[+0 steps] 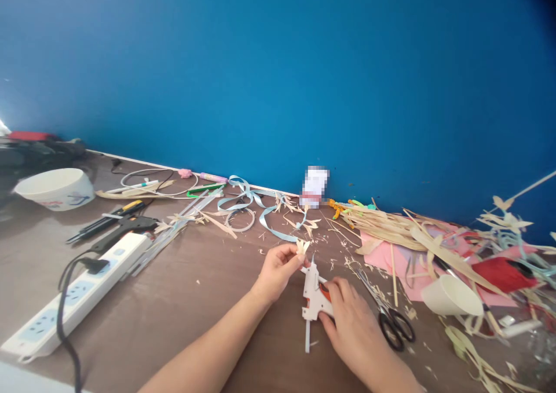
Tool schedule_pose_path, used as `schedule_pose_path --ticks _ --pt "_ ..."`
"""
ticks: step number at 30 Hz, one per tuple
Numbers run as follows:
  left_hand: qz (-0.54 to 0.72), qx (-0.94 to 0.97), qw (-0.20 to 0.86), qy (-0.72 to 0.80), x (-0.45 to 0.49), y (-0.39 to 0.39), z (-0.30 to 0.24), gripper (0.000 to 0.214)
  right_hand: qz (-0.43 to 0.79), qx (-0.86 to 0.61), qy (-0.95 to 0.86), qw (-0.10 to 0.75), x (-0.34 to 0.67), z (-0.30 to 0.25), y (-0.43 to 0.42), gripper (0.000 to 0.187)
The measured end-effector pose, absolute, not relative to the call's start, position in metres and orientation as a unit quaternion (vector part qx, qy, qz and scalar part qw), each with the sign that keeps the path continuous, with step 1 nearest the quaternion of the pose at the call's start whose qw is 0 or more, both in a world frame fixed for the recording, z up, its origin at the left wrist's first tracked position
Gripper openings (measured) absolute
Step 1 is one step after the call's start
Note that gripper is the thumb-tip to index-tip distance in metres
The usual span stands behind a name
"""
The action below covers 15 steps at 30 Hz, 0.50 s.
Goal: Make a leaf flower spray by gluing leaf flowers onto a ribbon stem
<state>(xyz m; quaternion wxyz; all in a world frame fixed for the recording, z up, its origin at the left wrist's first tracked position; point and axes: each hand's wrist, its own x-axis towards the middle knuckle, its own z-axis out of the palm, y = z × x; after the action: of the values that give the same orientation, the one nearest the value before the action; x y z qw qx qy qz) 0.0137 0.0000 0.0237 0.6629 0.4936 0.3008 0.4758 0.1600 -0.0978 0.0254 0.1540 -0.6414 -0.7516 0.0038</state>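
Observation:
My left hand (278, 271) pinches a small pale straw flower piece (302, 246) just above the brown table (182, 300). The nozzle of a white hot-glue gun (314, 291) points up at that piece. My right hand (354, 323) wraps round the gun's handle, with a glue stick poking out below it. Black-handled scissors (391, 317) lie just right of my right hand.
A white power strip (82, 291) with a black plug lies at the left, near a black glue gun (125, 228) and a white bowl (56, 188). Ribbons (247, 204), straw strips (391, 225), pink paper, a paper cup (452, 296) and red fabric (504, 272) crowd the blue wall.

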Motion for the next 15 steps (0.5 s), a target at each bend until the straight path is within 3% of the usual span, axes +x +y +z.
schedule_pose_path --ticks 8,15 --pt "0.500 0.546 0.594 0.316 0.019 -0.006 0.019 0.016 0.112 -0.621 -0.669 0.392 0.146 0.057 -0.079 0.007" --pt "0.506 0.580 0.565 0.298 0.018 -0.007 0.016 0.009 0.149 -0.640 -0.625 0.421 0.139 0.052 -0.065 0.007"
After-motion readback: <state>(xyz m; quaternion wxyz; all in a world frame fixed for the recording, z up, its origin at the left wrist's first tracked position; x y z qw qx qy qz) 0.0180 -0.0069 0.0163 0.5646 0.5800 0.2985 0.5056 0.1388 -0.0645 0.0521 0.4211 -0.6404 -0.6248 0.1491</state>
